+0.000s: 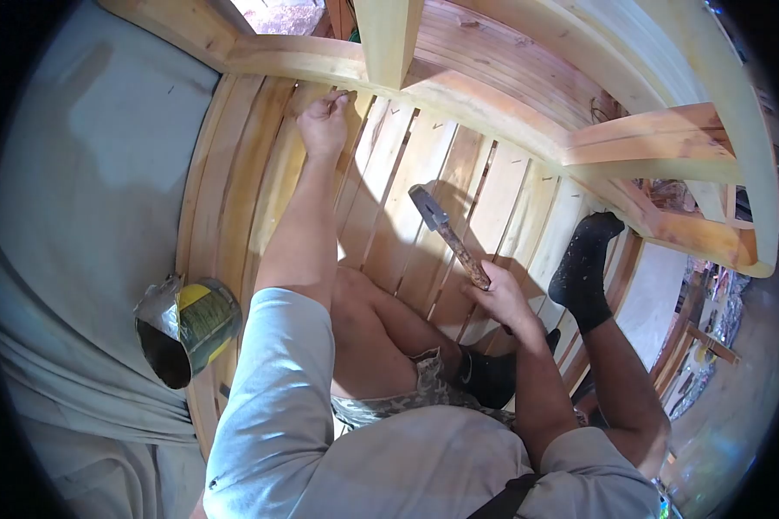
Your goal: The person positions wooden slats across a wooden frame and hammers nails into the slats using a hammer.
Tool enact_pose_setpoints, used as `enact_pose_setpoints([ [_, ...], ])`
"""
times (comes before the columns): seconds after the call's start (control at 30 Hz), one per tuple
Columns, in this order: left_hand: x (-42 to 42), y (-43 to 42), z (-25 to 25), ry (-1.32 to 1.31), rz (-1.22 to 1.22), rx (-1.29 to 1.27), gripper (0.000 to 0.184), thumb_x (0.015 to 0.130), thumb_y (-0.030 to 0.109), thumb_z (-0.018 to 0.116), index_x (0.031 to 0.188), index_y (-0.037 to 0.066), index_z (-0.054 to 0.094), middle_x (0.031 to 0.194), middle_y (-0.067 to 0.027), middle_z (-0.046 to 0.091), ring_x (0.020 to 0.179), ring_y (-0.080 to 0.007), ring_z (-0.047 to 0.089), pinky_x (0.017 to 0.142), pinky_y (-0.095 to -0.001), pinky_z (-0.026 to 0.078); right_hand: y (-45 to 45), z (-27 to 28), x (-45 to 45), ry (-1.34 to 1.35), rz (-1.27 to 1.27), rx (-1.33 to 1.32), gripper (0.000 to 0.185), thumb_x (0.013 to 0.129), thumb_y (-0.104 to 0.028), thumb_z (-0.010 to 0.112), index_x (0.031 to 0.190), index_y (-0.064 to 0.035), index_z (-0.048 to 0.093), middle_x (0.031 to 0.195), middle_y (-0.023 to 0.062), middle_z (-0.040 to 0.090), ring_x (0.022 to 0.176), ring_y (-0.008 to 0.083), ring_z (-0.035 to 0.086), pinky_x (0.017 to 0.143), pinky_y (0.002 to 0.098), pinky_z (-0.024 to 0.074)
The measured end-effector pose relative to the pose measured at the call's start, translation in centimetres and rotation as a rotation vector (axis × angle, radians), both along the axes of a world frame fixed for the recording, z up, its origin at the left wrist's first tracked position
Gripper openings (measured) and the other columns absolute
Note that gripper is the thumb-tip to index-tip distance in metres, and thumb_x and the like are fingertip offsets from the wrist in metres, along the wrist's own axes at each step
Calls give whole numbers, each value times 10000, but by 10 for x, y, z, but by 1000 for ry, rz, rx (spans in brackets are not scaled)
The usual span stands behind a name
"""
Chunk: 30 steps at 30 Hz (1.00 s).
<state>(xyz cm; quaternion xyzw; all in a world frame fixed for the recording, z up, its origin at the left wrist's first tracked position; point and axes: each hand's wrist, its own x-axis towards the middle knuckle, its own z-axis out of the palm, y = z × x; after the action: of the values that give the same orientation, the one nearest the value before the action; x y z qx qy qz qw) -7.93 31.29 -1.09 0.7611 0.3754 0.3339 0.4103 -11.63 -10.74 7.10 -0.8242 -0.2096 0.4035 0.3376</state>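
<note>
My left hand (324,128) is stretched far forward over the wooden slats (273,164), its fingers pinched together close to the long rail (312,62). What the fingertips hold is too small to make out. Lower and to the right, my right hand (502,301) is wrapped round the worn wooden handle of a hammer (433,212). The hammer's dark metal head points up and to the left, above the slats, and casts a shadow on them. Small marks show on several slats near the rail.
An open can (190,324) with a yellow and green label lies tilted at the left, beside grey cloth (86,259). Wooden posts (388,39) and curved beams (658,143) rise ahead and right. My legs and dark-socked foot (584,264) rest on the slats.
</note>
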Motion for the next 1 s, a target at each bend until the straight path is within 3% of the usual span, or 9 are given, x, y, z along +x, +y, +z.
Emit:
enact_pose_setpoints([
  [0.17,-1,3,-8,24,-25,39,177,910,145,757,1042,32,786,882,-116,779,790,-123,714,765,-283,555,1,12,-6,139,-92,-70,333,869,-276,785,989,-10,625,760,167,579,699,244,585,676,399,489],
  [0.33,0,0,-4,71,-10,81,184,908,148,755,1050,34,782,970,-162,776,880,-183,757,826,-308,567,-9,1,-8,-51,-63,8,286,873,-215,759,975,5,608,723,124,551,659,197,503,637,365,461],
  [0.57,-1,-2,-1,73,-13,4,177,904,130,749,1056,47,780,992,-163,772,912,-205,761,849,-318,569,56,29,11,62,-136,205,236,904,-174,721,985,13,603,707,89,536,666,161,502,615,331,445],
  [0.67,1,-1,-5,34,-39,58,168,905,125,742,1054,56,779,1001,-157,771,916,-212,762,855,-321,572,93,32,27,49,-148,180,265,930,-211,707,988,24,598,708,91,546,674,168,518,631,352,452],
  [0.77,-3,-3,-3,45,-34,102,156,909,116,731,1050,71,781,1006,-160,767,919,-223,763,850,-324,576,130,37,44,-132,-56,307,355,963,-312,675,967,33,590,702,111,550,673,206,535,648,385,456],
  [0.87,-2,-5,0,30,-28,100,137,911,130,711,1024,94,780,1000,-155,757,909,-265,752,822,-351,577,150,49,53,-91,-65,151,503,1001,-456,592,917,40,573,688,152,547,663,272,529,643,425,437],
  [1.0,-2,-5,-1,16,-36,142,135,910,161,691,1001,117,781,1000,-139,750,900,-305,735,807,-386,577,165,51,58,-144,-43,178,513,1003,-462,591,895,40,570,682,166,547,650,291,529,634,437,431],
])
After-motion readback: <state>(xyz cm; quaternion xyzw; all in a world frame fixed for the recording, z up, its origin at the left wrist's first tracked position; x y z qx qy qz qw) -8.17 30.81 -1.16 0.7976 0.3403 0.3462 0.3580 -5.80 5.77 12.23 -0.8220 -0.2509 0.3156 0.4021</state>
